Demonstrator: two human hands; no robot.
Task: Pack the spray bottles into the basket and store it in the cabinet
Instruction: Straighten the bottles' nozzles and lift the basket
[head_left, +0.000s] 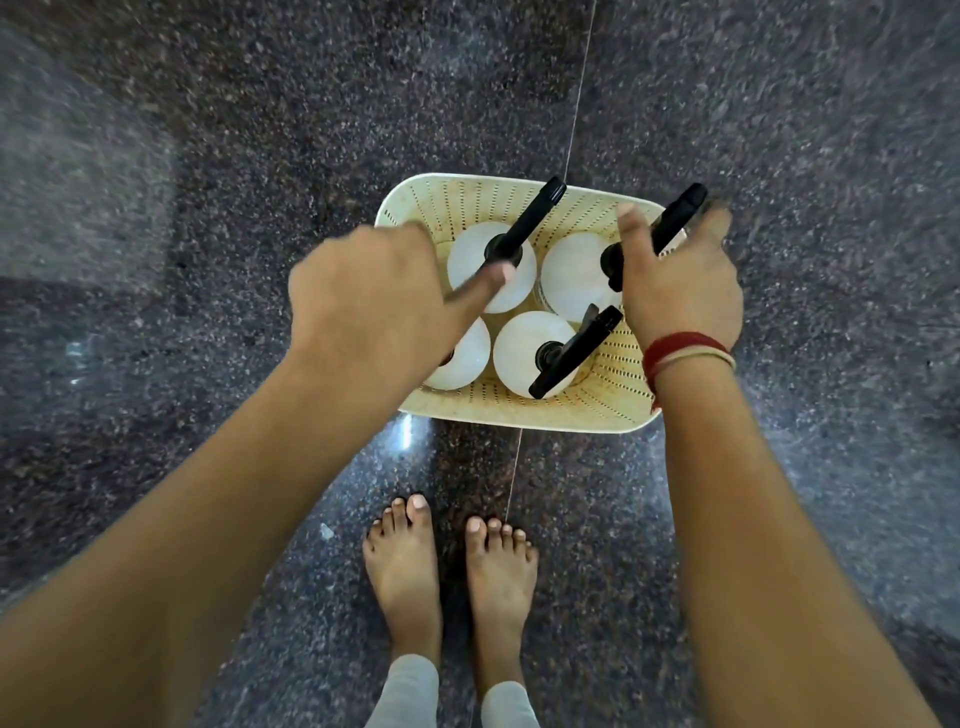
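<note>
On the speckled granite floor, the cream perforated basket is sitting with four white spray bottles inside while the left hand and right hand are hovering spread over its sides, best gripping opposite rims evenly and lifting level.

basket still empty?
No: four white spray bottles with black trigger heads stand inside the cream basket on the floor.

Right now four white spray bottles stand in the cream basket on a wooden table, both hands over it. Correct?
Not quite: the basket stands on a dark speckled stone floor, not a wooden table, as the head view shows. The four spray bottles and both hands match.
</note>
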